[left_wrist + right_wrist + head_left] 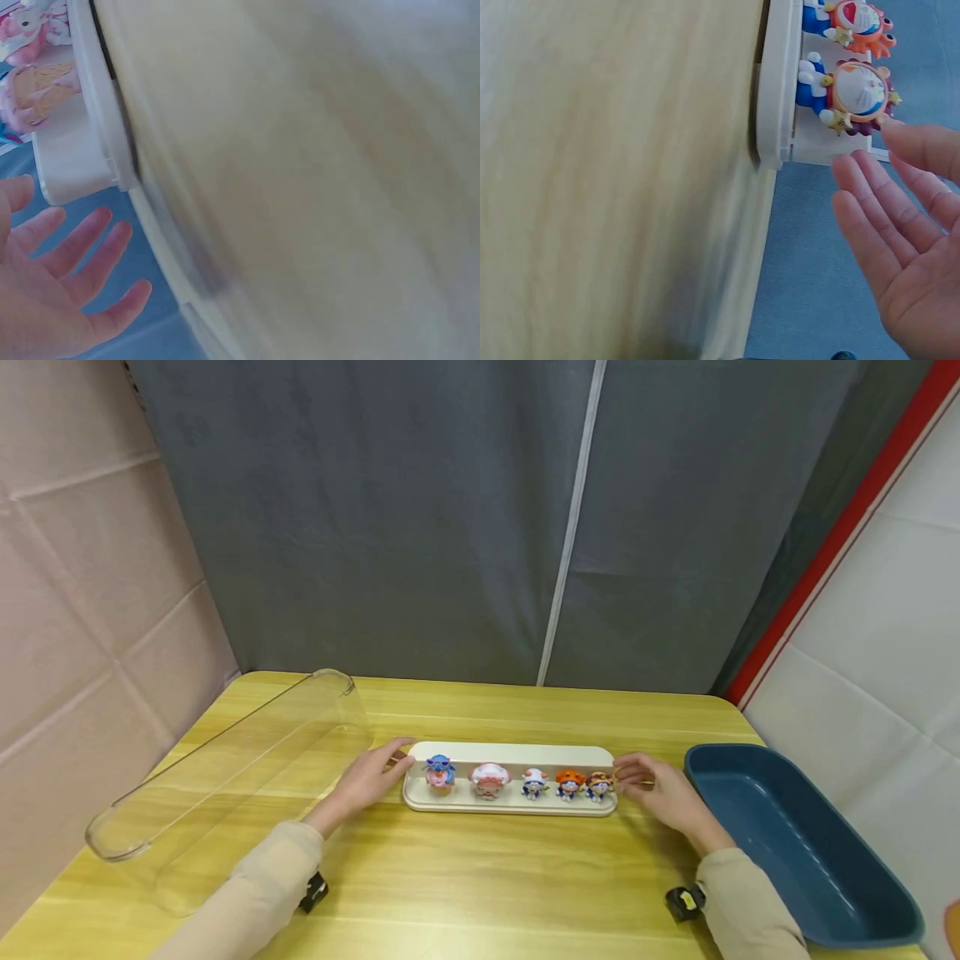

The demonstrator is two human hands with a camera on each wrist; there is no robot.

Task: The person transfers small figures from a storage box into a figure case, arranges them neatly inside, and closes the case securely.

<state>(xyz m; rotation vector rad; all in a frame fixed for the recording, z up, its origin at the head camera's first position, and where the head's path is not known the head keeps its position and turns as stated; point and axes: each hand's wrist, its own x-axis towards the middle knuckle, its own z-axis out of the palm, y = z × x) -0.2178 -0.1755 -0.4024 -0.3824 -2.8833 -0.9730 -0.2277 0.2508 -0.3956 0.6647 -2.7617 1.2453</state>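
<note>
Your left hand sits at the 9 o'clock end of the long white tray, fingers straight and relaxed, the grip released; the head view shows the fingertips at the tray's rounded end, while the left wrist view shows the fingers spread just beside the tray with a small gap, so you cannot tell for sure whether they touch. Your right hand mirrors it at the 3 o'clock end, fingers loosely extended and grasping nothing; in the right wrist view the fingertips hover just beside the tray's end, close to the outermost figurine. The tray lies flat in the middle of the yellow wooden surface, carrying five small figurines in a row: a blue one nearest 9 o'clock, then a pink-and-white one, a small white one, an orange one, and an orange-rimmed one nearest 3 o'clock. A clear elongated cover rests on the surface towards 9 o'clock of the tray, angled away. A dark blue bin stands at 3 o'clock, beyond your right hand
</note>
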